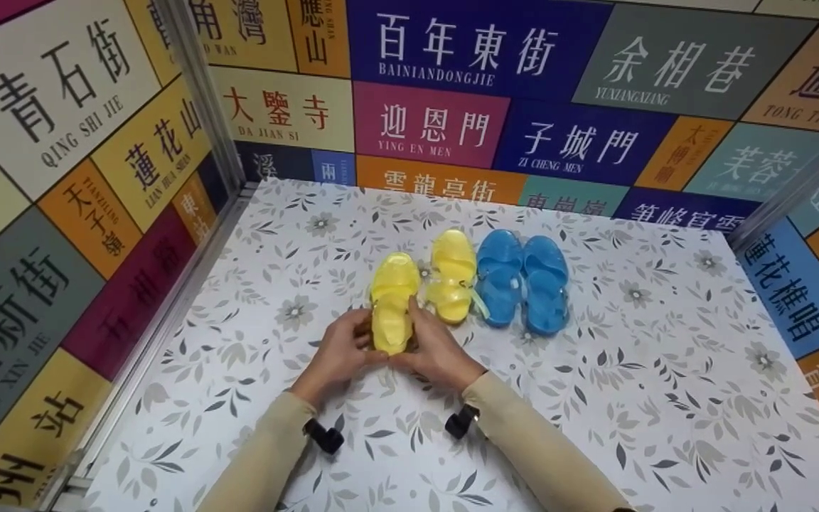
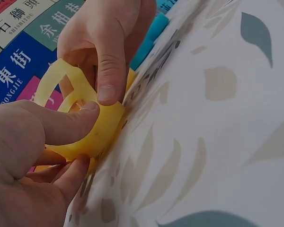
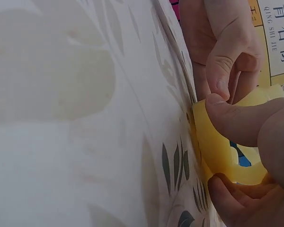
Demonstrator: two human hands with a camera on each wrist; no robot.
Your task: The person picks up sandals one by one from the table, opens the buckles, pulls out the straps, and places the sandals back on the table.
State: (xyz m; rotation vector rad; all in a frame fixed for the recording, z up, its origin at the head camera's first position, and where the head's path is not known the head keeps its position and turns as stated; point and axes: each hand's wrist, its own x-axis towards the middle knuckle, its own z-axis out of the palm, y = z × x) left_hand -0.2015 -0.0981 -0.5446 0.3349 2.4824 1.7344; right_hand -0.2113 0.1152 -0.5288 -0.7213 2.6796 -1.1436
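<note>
Both hands hold a translucent yellow sandal [image 1: 394, 274] by its heel end, toe pointing away from the person. The left hand [image 1: 342, 350] grips its left side, thumb on the heel rim and fingers beneath in the left wrist view. On the right side, the right hand [image 1: 439, 350] pinches the heel, its thumb and fingers on either side of the wall in the right wrist view. The thumbs nearly meet at the back of the heel. Just right of this sandal lies a second yellow sandal [image 1: 452, 250], with a pale strap sticking out on its right.
Two blue sandals, a left one [image 1: 500, 249] and a right one [image 1: 547, 264], lie side by side beyond the second yellow sandal. A white leaf-patterned cloth [image 1: 630, 398] covers the table. Panels with Chinese lettering [image 1: 431, 124] wall in the back and both sides.
</note>
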